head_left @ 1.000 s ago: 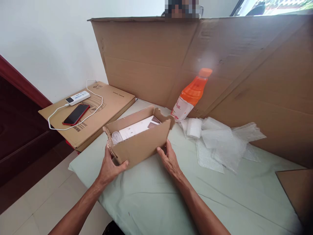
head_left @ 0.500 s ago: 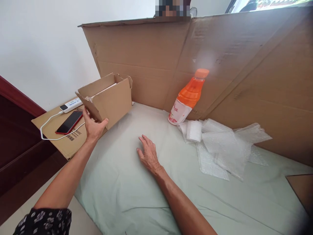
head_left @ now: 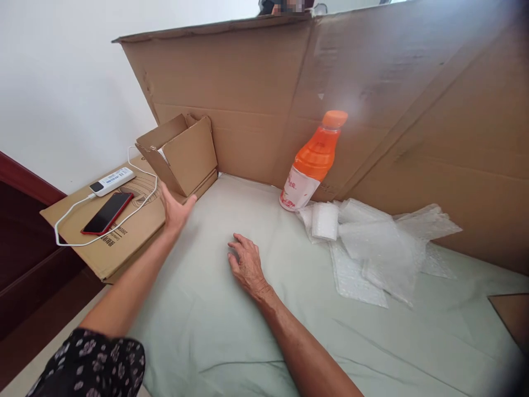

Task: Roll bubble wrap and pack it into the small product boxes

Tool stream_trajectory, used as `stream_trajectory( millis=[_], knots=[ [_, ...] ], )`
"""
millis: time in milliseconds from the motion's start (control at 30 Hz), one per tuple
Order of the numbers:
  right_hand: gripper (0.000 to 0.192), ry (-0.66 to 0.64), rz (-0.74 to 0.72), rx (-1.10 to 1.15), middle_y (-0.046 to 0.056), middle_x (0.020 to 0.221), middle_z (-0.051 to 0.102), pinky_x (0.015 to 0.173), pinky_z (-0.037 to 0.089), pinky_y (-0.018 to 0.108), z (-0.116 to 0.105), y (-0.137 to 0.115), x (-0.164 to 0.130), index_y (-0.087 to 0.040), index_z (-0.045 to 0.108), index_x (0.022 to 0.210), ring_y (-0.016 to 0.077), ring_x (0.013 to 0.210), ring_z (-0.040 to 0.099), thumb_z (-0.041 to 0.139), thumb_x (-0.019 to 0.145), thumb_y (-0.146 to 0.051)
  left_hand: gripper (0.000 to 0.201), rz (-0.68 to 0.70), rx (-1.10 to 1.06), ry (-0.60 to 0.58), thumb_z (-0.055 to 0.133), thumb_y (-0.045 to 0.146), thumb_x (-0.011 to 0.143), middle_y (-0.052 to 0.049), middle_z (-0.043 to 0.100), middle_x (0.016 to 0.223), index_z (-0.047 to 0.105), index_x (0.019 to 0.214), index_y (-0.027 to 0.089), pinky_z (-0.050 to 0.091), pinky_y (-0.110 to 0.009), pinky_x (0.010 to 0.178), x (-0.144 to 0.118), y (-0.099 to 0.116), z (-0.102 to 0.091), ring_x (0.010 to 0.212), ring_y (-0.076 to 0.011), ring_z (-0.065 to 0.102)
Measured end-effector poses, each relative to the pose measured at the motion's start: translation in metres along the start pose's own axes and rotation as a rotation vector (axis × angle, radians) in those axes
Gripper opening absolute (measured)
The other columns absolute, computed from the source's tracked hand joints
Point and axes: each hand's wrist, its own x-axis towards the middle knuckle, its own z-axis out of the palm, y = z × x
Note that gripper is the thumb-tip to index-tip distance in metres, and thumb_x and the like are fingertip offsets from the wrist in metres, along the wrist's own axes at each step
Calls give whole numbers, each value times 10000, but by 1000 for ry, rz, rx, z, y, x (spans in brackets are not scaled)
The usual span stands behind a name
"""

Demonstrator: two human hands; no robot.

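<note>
Our small cardboard box [head_left: 182, 157] stood tilted on the flat carton [head_left: 124, 226] at the surface's far-left corner, its open top torn and something white just showing inside. Our left hand [head_left: 176, 208] hung open just below it, fingers spread, gripping nothing. Our right hand [head_left: 246, 264] lay flat and open on the smooth pale-green surface [head_left: 256, 342]. Beyond leaned an orange bottle [head_left: 309, 162], crumpled bubble wrap [head_left: 372, 242] and a tall corrugated wall [head_left: 372, 82]; a phone [head_left: 108, 212] and power bank [head_left: 112, 181] lay on the carton.
</note>
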Motion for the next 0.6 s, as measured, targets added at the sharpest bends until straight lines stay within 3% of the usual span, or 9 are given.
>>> stream_trajectory(
  millis=[33,67,167,200,267,367,467,533,600],
  knots=[
    [326,2,1,6,137,1418,622,1057,473,495,1,1,0,-204,717,1132,286,1266,588,551,856,-145,1054,9,28,-42,711,369,805,-296,179,1659,75,1594,82,159,-607,1279,-29,4,-2,1580,-392,170],
    [333,4,3,10,140,1422,618,1061,471,495,1,2,1,-200,713,1142,284,1269,587,545,861,-142,973,59,106,-157,651,388,852,-274,236,1652,105,1602,95,210,-599,1268,-60,9,-4,1570,-380,220],
    [364,5,29,0,156,1442,598,1095,450,506,2,2,6,-183,694,1193,281,1310,564,520,878,-127,657,154,114,-359,649,376,840,-170,549,1494,499,1451,186,348,-560,1217,-145,21,-14,1431,-354,479],
    [374,2,41,-13,160,1448,593,1109,439,510,1,0,8,-179,687,1209,279,1325,555,515,883,-120,521,202,115,-443,627,370,861,-139,589,1470,597,1358,218,333,-563,1225,-166,23,-19,1422,-346,494],
    [376,-13,66,-50,164,1453,591,1136,419,507,1,-9,9,-169,681,1228,273,1341,547,525,891,-114,442,313,183,-560,561,398,914,-133,591,1481,643,1318,237,323,-584,1220,-193,25,-30,1427,-349,489],
    [314,-64,77,-118,144,1452,607,1150,414,451,-2,-26,6,-160,703,1186,254,1333,563,601,889,-140,484,386,240,-561,498,484,934,-167,606,1448,648,1312,221,358,-598,1183,-200,20,-40,1385,-375,520],
    [202,-136,46,-163,64,1391,672,1121,442,379,-8,-35,-10,-207,741,1050,219,1306,592,700,853,-188,548,417,279,-570,412,545,953,-191,583,1456,633,1313,195,358,-607,1174,-192,15,-37,1406,-405,488],
    [165,-177,6,-172,27,1350,701,1093,460,350,-22,-37,-34,-237,748,1009,196,1297,603,735,845,-229,583,422,312,-592,367,579,956,-196,575,1460,632,1300,188,363,-610,1168,-188,15,-35,1417,-417,475],
    [169,-178,-14,-191,26,1358,696,1091,458,360,-51,-36,-69,-249,746,1030,193,1314,595,731,862,-259,619,428,335,-613,340,604,953,-207,570,1460,640,1277,169,377,-607,1160,-187,17,-36,1414,-426,478]
  ],
)
